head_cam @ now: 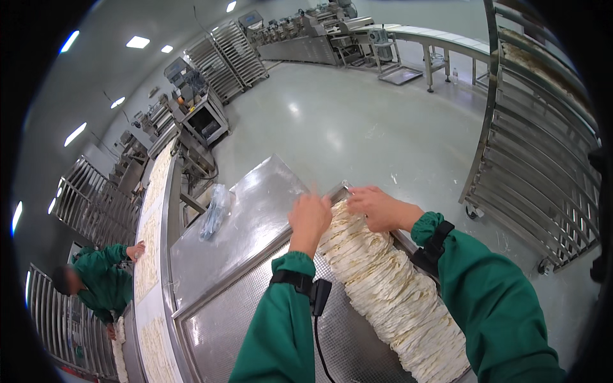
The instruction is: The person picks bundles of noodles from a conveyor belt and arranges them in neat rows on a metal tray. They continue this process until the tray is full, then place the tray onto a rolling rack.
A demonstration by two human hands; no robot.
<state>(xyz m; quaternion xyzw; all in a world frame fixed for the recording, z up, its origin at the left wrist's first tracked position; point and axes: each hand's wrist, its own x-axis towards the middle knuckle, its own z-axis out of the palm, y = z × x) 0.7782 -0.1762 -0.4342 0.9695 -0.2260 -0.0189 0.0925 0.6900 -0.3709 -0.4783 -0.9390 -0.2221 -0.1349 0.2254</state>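
Note:
A long bunched row of pale, thin, folded dough sheets (383,292) lies along the right side of a metal tray with a mesh-patterned base (225,318). My left hand (311,218) is over the far end of the row, at its left side. Its fingers are blurred, and I cannot tell whether they hold any dough. Across from it, my right hand (380,206) is by the tray's far corner, fingers apart and reaching left over the dough's end. Nothing shows in its grasp.
Beyond the tray is a smooth metal sheet (249,206) with a crumpled clear plastic bag (215,213). On the left, a conveyor (155,268) carries flat dough past a co-worker (103,275) in green. A wheeled tray rack (536,158) stands at right. A cable (318,344) hangs from my left wrist strap.

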